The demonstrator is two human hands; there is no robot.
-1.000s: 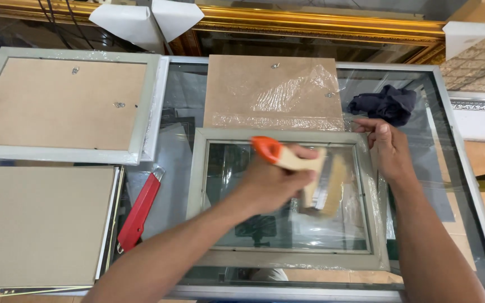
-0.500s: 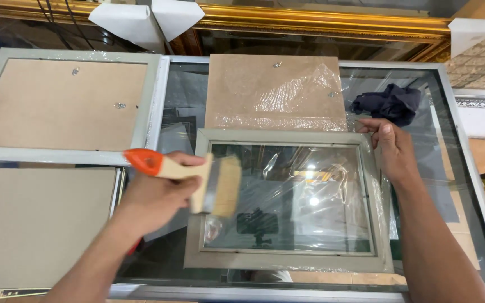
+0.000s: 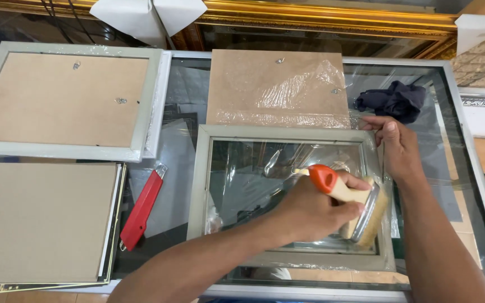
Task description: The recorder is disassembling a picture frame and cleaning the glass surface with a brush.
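While my left hand (image 3: 310,210) grips the paintbrush (image 3: 357,207) over fragile glass, my right hand (image 3: 399,148) pins the light grey picture frame's (image 3: 200,191) right rail.

Bare glass desk (image 3: 467,224) lies open right of the grey frame (image 3: 200,196). To its left the red cutter (image 3: 141,209) narrows the gap toward the stacked boards (image 3: 40,221). Far right, a dark cloth (image 3: 394,101) blocks the corner.

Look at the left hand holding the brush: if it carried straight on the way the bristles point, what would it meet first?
Probably the frame's right rail. The left hand aims the brush rightward across the glass, bristles already near that rail; the right hand sits farther up, seemingly off the line.
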